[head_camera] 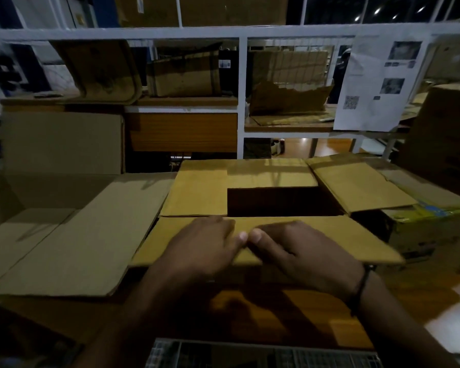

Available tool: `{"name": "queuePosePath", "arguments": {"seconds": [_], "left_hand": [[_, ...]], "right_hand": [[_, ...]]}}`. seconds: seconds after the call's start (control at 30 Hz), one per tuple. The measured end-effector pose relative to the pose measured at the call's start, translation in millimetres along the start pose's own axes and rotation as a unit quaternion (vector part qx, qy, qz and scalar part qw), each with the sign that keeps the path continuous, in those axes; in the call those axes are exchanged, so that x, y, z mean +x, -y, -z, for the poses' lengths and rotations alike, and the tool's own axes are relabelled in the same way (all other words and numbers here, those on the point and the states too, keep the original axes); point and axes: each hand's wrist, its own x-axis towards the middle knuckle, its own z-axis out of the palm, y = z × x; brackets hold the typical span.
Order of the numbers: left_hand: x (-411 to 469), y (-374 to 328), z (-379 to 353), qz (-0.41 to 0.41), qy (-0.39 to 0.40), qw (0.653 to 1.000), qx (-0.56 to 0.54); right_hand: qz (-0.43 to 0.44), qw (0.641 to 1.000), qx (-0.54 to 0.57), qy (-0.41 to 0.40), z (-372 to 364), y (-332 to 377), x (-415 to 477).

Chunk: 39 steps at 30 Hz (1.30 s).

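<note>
A: Status?
B: On the table [290, 314], just right of the flat carton [72, 243]: box [199, 189], opening up, long axis left-right. You're mid-close, I'd say. Right flap [356, 184] splays away from the carton; fold it in next. Near flap [329, 240] is down.
A: Grip?
B: None. Left hand [207, 243] and right hand [298, 251] press that flap, fingers straight, thumbs touching, holding nothing.

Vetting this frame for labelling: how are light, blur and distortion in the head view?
Head view: dim warm light; left hand, right hand and near flap are readable, box opening is black shadow; left edge smeared by blur; white shelf rail bows from the wide lens; print on the posted sheet unreadable.
</note>
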Motion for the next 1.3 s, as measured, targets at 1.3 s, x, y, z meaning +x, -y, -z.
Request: {"name": "queuePosePath", "arguments": {"seconds": [1.3], "left_hand": [[43, 100, -44, 0.231, -0.191, 0.947, 0.115]], "right_hand": [[-0.01, 0.981, -0.05, -0.188, -102, -85, 62]]}}
